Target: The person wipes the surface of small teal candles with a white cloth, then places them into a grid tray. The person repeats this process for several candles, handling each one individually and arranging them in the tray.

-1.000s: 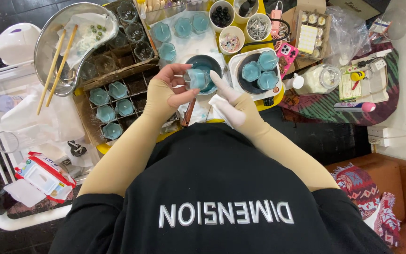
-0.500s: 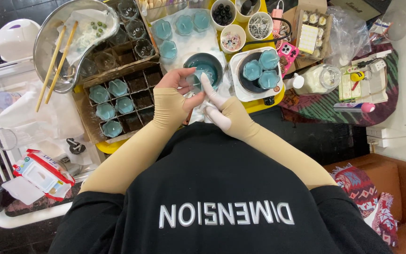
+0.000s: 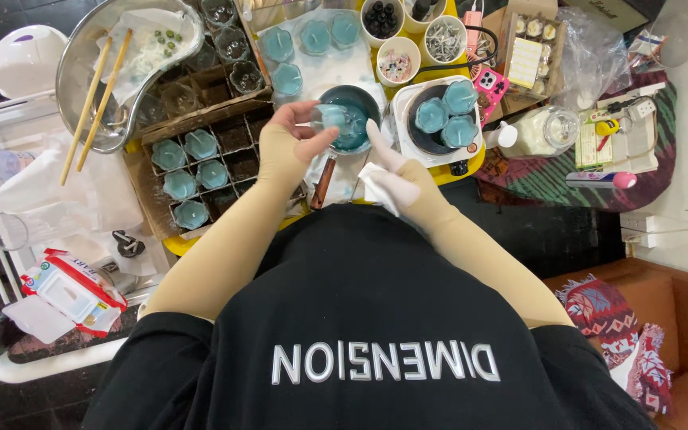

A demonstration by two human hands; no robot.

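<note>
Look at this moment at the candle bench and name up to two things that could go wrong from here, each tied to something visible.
1. The left hand holds a small glass of blue wax by the fingers over the blue pot; a slip could drop it in and splash.
2. The right hand holds a white tissue close to the hotplate carrying three filled cups; if that plate is on, the tissue might scorch.

Divided box (image 3: 232, 151) left of pot (image 3: 360, 103)
</note>
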